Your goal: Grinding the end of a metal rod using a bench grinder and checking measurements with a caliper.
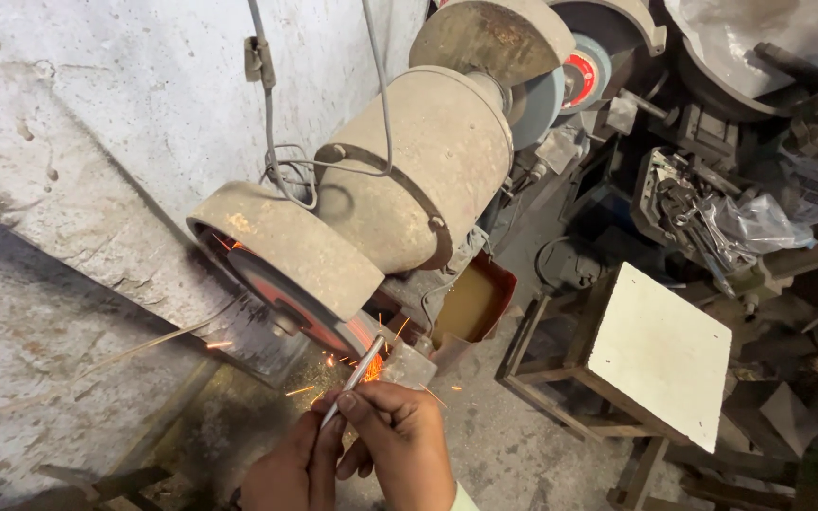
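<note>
A: What do the two hands have hold of?

B: Both are closed on one thin, silvery metal rod (352,380). The right hand (404,443) pinches its lower part between thumb and fingers; the left hand (288,468) sits just beside it, fingers wrapped around the rod's near end. The hands touch each other.

A: And where does the rod point?

B: Up and away from the person, tilted to the right. Its far tip meets the lower edge of the reddish-orange grinding wheel (300,305), and orange sparks (333,364) scatter from that spot, down and to the left.

A: What carries the wheel?

B: A dusty, beige bench grinder with a drum-shaped motor body (428,161). A curved, rust-flecked metal guard (286,246) hoods the top of the wheel. Grey cables (281,170) hang down the rough whitewashed wall (97,123) behind it.

A: Anything else near?

B: A small orange-brown open tray (471,303) just under the motor, to the right of the hands. Further right stands a wooden stool with a square white top (660,355). Beyond it, a second grinder's grey wheel with a red centre label (579,76), and a dark heap of metal tools (702,213) beside it
</note>
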